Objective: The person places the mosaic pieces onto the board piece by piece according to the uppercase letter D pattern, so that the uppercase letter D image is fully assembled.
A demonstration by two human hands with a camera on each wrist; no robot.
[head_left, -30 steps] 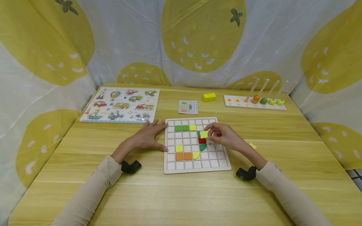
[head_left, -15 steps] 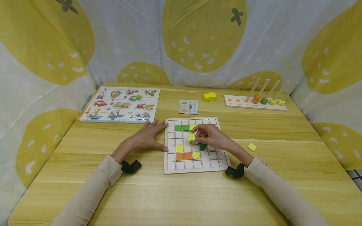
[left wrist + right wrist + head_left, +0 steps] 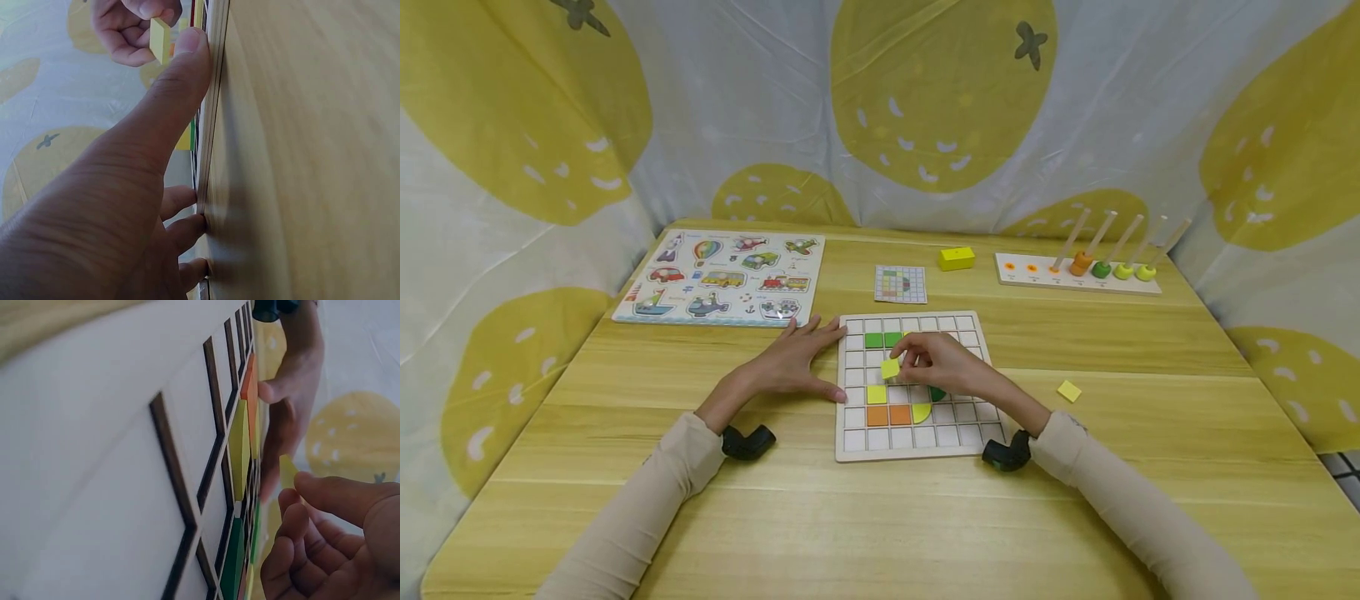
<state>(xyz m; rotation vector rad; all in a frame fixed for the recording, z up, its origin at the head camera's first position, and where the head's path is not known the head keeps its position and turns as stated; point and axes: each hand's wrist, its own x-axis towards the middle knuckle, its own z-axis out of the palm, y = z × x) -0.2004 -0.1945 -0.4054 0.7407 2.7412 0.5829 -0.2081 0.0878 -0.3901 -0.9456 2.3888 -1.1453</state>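
Note:
My right hand pinches a yellow square tile between thumb and fingertips, just above the white gridded board. The right wrist view shows the same yellow tile apart from the board. With fingers spread, my left hand rests at the board's left edge, its thumb touching the rim. In the board lie green squares, a yellow square, orange squares, a yellow quarter-round and a dark green piece. My right hand hides some other pieces.
A loose yellow tile lies right of the board. Behind the board are a pattern card and a yellow block. A vehicle puzzle sits at the back left, a peg stand with beads at the back right.
My right hand has carried the yellow tile leftward over the board, from above the red piece to the left-middle cells. The left hand has stayed in place.

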